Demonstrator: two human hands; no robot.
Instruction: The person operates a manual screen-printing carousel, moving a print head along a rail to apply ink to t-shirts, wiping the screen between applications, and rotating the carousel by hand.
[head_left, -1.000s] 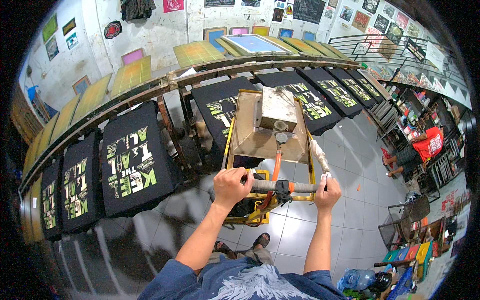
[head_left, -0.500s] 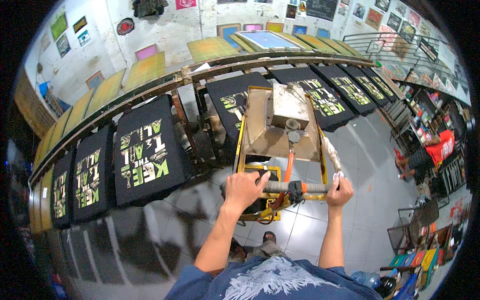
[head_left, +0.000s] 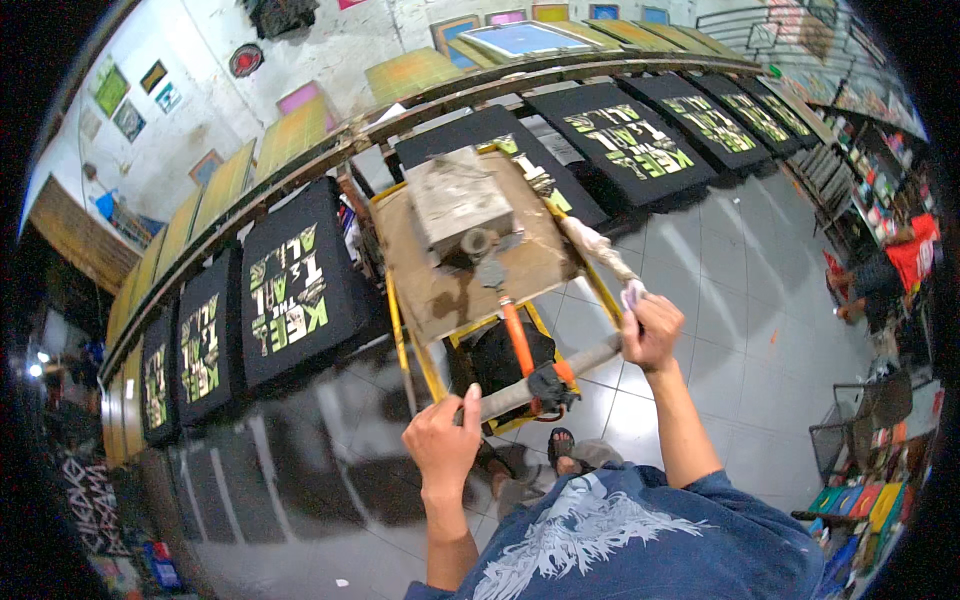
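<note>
My left hand (head_left: 442,440) is closed round the left end of a grey-wrapped handlebar (head_left: 502,402), thumb up. Around its right end my right hand (head_left: 655,332) is closed, with a white-wrapped rod (head_left: 605,250) reaching its thumb. The bar belongs to a yellow-framed cart (head_left: 395,318) carrying a wide, stained metal hood (head_left: 545,240) with a box-shaped top (head_left: 455,205). An orange hose (head_left: 518,340) runs from the hood toward a black clamp-like piece (head_left: 550,390) on the bar. Beyond the hood lies a printed black T-shirt (head_left: 440,140), partly covered by it.
More black printed T-shirts (head_left: 265,355) lie on boards along a long rack (head_left: 340,140), left and right of the cart. Tiled floor (head_left: 700,300) stretches to the right. A person in red (head_left: 912,262) is at the far right, near shelves; a chair (head_left: 885,400) stands closer.
The cart has swung leftward and now stands at a slant, its hood over another part of the shirt row. My left hand is lower and my right hand higher, both still on the bar.
</note>
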